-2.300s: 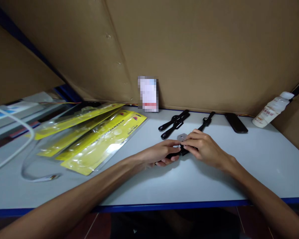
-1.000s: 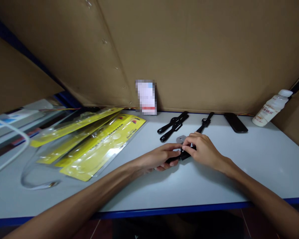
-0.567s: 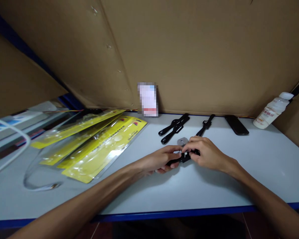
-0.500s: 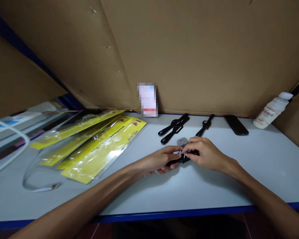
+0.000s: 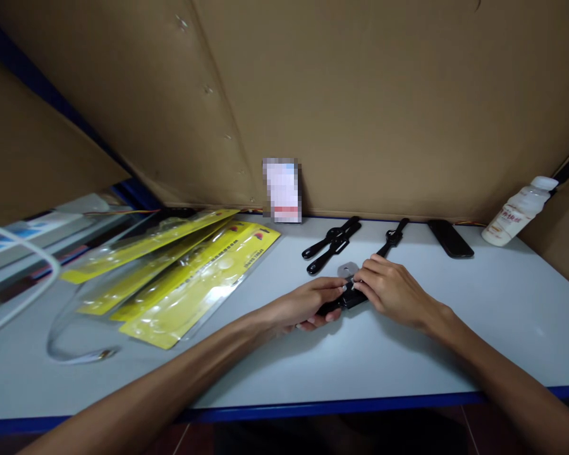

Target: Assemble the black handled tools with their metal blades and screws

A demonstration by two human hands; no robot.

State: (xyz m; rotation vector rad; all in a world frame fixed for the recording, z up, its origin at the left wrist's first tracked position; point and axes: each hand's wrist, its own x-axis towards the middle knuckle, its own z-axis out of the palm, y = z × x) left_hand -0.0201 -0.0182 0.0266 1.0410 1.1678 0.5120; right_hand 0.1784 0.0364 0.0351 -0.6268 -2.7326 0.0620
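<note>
My left hand (image 5: pixel 315 300) is wrapped round one black handle of a spokeshave (image 5: pixel 353 297), held low over the table. My right hand (image 5: pixel 389 284) is closed at the tool's middle, thumb and fingertips pressed onto it near my left fingertips. Its other handle is hidden behind my right hand. Just beyond my fingers shows a flat grey metal plate with a hole (image 5: pixel 347 270); whether it is joined to the tool I cannot tell. Farther back lie two black spokeshaves (image 5: pixel 332 243) side by side, and another spokeshave (image 5: pixel 393 237) to their right.
Yellow blister packs (image 5: pixel 194 284) fan out on the left, near a white cable (image 5: pixel 80 359). A phone with a blurred screen (image 5: pixel 283 189) leans on the cardboard wall (image 5: pixel 384 114). A black flat case (image 5: pixel 450 238) and a tilted white bottle (image 5: pixel 516 212) sit at back right.
My right fingers have shifted slightly on the spokeshave, leaving more of its black middle visible. My left hand keeps its hold almost unmoved.
</note>
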